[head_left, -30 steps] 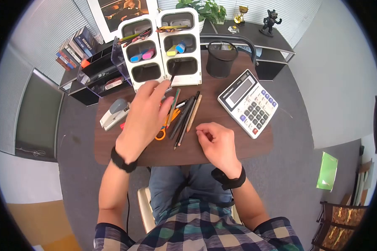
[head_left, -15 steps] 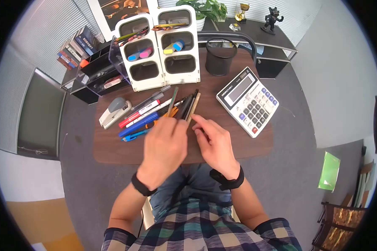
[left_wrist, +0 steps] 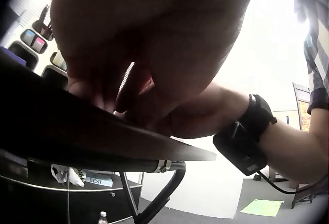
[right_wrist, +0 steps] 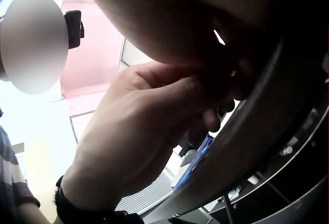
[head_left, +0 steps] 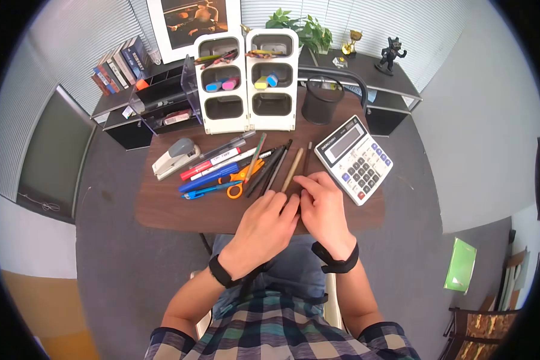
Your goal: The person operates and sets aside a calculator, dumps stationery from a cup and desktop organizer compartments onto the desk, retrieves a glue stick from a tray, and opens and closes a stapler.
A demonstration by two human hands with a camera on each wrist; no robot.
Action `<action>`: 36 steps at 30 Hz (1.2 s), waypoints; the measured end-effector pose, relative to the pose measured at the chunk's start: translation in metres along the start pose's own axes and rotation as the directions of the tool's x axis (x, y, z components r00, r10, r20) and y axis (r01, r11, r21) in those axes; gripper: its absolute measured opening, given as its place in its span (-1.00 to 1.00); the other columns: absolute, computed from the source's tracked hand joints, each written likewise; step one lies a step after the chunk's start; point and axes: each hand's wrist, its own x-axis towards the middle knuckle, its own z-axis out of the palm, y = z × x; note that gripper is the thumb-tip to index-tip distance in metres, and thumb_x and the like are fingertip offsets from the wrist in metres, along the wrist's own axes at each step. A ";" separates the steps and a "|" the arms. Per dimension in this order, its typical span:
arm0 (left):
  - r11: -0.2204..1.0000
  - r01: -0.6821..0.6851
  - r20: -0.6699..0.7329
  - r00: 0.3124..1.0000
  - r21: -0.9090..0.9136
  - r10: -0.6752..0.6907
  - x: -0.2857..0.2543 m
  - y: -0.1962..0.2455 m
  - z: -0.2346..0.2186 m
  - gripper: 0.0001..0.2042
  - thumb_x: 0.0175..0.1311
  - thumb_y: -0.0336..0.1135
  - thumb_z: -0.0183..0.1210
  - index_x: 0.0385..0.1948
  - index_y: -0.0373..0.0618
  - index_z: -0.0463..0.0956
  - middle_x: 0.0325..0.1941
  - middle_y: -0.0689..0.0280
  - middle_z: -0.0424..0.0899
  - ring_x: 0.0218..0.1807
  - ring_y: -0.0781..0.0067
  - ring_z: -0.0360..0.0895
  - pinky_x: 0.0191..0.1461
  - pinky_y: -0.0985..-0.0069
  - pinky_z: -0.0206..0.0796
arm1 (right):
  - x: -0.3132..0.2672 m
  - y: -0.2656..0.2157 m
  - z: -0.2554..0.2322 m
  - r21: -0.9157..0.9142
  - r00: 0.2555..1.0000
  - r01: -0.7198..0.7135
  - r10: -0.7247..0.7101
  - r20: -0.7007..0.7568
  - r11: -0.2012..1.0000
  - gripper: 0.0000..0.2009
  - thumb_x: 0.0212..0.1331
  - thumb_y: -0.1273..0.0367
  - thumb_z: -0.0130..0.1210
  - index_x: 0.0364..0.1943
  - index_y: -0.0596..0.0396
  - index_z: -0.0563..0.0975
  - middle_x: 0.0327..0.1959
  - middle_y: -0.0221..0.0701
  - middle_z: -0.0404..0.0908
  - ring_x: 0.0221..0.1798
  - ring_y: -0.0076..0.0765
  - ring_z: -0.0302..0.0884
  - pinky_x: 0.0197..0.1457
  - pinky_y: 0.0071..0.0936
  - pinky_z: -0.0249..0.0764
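My two hands meet at the front middle of the brown table [head_left: 174, 207]. A thin dark pencil [head_left: 307, 157] lies pointing away from me, and my right hand [head_left: 313, 183] pinches its near end with curled fingers. My left hand [head_left: 289, 204] has its fingertips pressed in at the same spot, against the right hand's fingers. The left wrist view shows my left hand's fingers [left_wrist: 103, 93] bent down onto the table edge. A tan pencil [head_left: 293, 170] lies just left of the dark one. The pencil's near end is hidden by the fingers.
Pens, markers [head_left: 210, 171] and orange scissors [head_left: 240, 180] lie in a fan to the left. A stapler [head_left: 174, 157] sits at far left, a calculator [head_left: 354, 159] at right. White organizers [head_left: 249, 81] and a black mesh cup [head_left: 322, 102] stand at the back.
My left hand came back from the organizer to the front of the table and met the right hand. The dark pencil now lies apart, right of the tan pencil.
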 end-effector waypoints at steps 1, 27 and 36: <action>0.999 0.013 -0.013 1.000 -0.037 -0.013 -0.003 -0.002 -0.003 -0.71 0.18 -0.54 0.34 -0.04 -0.30 0.65 -0.14 0.13 0.61 -0.09 0.04 0.60 -0.01 0.19 0.55 | 0.003 0.000 -0.002 -0.015 1.000 0.019 -0.018 0.013 1.000 -0.66 0.27 0.62 0.13 0.11 0.20 0.71 -0.01 -0.08 0.65 -0.05 0.21 0.69 0.02 -0.01 0.62; 0.914 0.199 -0.155 0.976 0.355 -0.152 0.117 -0.151 -0.087 -0.65 0.38 -0.49 0.29 0.18 -0.09 0.64 0.04 0.07 0.66 0.09 -0.10 0.68 0.12 0.10 0.58 | 0.198 -0.019 0.044 -0.507 0.847 0.482 -0.528 0.062 0.715 -0.76 0.14 0.57 0.24 -0.08 0.21 0.64 -0.02 -0.14 0.57 -0.03 0.02 0.70 -0.10 -0.10 0.72; 0.878 0.110 -0.175 0.984 0.467 -0.030 0.112 -0.161 -0.096 -0.74 0.36 -0.54 0.17 0.04 -0.21 0.65 -0.12 0.10 0.66 0.02 -0.03 0.66 0.08 0.14 0.57 | 0.140 -0.036 0.009 -0.325 0.842 0.457 -0.520 -0.140 0.828 -0.76 0.31 0.52 0.27 0.04 0.23 0.62 0.14 -0.06 0.60 0.06 0.09 0.70 0.00 -0.06 0.70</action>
